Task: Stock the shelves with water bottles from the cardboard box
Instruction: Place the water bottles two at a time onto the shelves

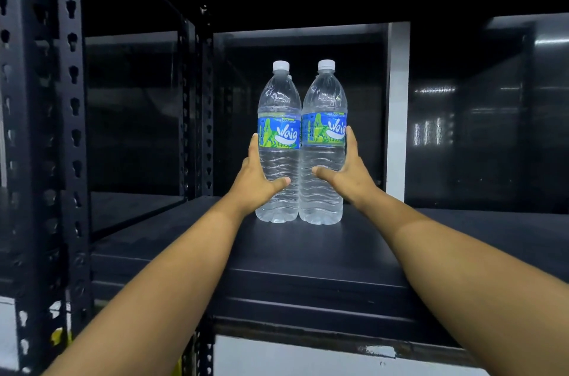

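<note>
Two clear water bottles with white caps and blue-green labels stand upright side by side on the black shelf board (308, 252). My left hand (257, 174) grips the left bottle (279, 104) from its left side, thumb across the front. The right bottle (324, 98) is held by my right hand (349, 172) from its right side, thumb on the front. The two bottles touch each other. Behind them more bottle caps seem to show faintly. The cardboard box is out of view.
Black perforated steel uprights (70, 129) stand at the left and another pair (203, 104) at the shelf's back left. A white post (397, 111) rises behind the bottles on the right. Neighbouring dark shelf bays (135, 117) lie left and right.
</note>
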A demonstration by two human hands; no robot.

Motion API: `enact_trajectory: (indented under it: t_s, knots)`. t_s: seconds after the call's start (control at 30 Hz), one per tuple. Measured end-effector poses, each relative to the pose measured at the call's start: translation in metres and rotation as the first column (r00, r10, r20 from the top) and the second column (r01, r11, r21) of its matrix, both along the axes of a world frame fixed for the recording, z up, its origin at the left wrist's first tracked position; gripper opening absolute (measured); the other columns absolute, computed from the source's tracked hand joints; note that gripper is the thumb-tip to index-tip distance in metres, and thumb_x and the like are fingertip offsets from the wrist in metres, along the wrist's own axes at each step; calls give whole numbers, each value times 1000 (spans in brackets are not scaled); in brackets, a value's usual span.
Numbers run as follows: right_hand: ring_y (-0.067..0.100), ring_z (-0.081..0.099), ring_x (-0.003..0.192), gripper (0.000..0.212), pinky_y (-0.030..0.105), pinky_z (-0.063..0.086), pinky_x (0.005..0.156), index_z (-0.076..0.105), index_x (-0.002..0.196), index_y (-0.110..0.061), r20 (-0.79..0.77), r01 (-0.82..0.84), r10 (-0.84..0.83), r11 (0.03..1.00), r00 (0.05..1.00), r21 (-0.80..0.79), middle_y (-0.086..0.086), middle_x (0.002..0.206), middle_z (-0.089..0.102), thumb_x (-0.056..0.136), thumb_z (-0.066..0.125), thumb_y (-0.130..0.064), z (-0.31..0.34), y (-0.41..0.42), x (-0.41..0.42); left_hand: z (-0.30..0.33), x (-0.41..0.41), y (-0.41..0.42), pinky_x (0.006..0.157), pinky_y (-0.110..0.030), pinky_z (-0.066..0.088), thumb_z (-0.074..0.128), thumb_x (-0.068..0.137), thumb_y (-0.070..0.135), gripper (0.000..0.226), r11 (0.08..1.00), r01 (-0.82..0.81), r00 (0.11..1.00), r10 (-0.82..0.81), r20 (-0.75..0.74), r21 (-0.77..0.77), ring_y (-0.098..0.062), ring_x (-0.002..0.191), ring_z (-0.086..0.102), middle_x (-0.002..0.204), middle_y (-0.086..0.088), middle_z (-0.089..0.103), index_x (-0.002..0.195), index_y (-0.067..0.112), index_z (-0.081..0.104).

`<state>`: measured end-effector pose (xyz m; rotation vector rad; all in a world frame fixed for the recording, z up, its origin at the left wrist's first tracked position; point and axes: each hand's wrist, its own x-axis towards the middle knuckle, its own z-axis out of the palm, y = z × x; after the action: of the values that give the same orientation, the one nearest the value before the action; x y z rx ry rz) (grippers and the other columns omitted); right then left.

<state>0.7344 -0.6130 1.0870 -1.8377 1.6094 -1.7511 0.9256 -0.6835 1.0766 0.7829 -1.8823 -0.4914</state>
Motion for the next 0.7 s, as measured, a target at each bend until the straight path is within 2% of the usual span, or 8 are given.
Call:
enact_trajectory:
  t_s: [0.07, 0.13, 0.23, 0.33, 0.47, 0.57, 0.7]
  knots:
    - [19, 52, 125, 110, 38, 41, 106, -4, 150, -47, -3, -22, 22, 1000, 1000, -20, -5, 141, 49, 77, 75, -25, 0, -2, -1, -1, -3, 4, 112, -36, 25, 79, 79, 37, 119, 998, -58, 998, 58, 19, -7, -24, 140, 30, 151, -8, 23, 152, 38, -16]
    - [17, 53, 123, 105, 33, 40, 103, -2, 153, -41, -7, -23, 22, 999, 1000, -41, -8, 139, 51, 83, 73, -18, 0, -4, -4, -2, -4, 4, 112, -38, 25, 80, 77, 41, 123, 996, -82, 996, 83, 28, -16, -27, 139, 30, 148, -10, 23, 151, 37, -18]
    - [20, 53, 124, 112, 40, 40, 107, -1, 150, -47, -23, -1, 0, 998, 1000, -59, 0, 139, 51, 75, 81, -33, 0, 1, -3, -2, -2, 0, 111, -31, 24, 80, 78, 36, 121, 999, -31, 999, 31, 25, -7, -22, 140, 32, 154, -6, 26, 153, 34, -14]
    - [23, 55, 121, 120, 49, 42, 107, 0, 145, -56, -20, 25, -26, 998, 999, -55, 4, 137, 50, 55, 80, -56, 0, 2, -2, -1, 0, -1, 115, -44, 33, 79, 79, 33, 116, 1000, 17, 999, -17, 30, 2, -17, 137, 41, 153, 4, 37, 152, 37, -11]
    - [21, 51, 124, 122, 49, 40, 108, 0, 145, -57, -21, 27, -28, 999, 999, -40, 6, 135, 50, 51, 77, -59, -1, 0, -2, -1, 0, 1, 115, -38, 31, 78, 80, 32, 114, 999, 36, 999, -36, 5, 19, -16, 138, 40, 154, 4, 36, 153, 36, -10]
    - [21, 48, 128, 119, 48, 38, 110, -3, 145, -58, -18, -6, 5, 999, 1000, -42, 3, 141, 46, 58, 78, -53, -1, 1, 0, -1, -2, 4, 110, -32, 24, 78, 80, 34, 116, 1000, -5, 1000, 5, -5, 1, -20, 141, 31, 154, -4, 25, 153, 34, -12]
    - [12, 55, 120, 110, 38, 42, 106, -3, 150, -48, -18, -60, 59, 996, 998, -67, -12, 136, 52, 80, 77, -20, -2, -1, -3, -1, -4, 9, 105, -29, 23, 81, 77, 33, 122, 1000, -26, 1000, 26, 3, -17, -23, 138, 31, 150, -12, 22, 152, 35, -15]
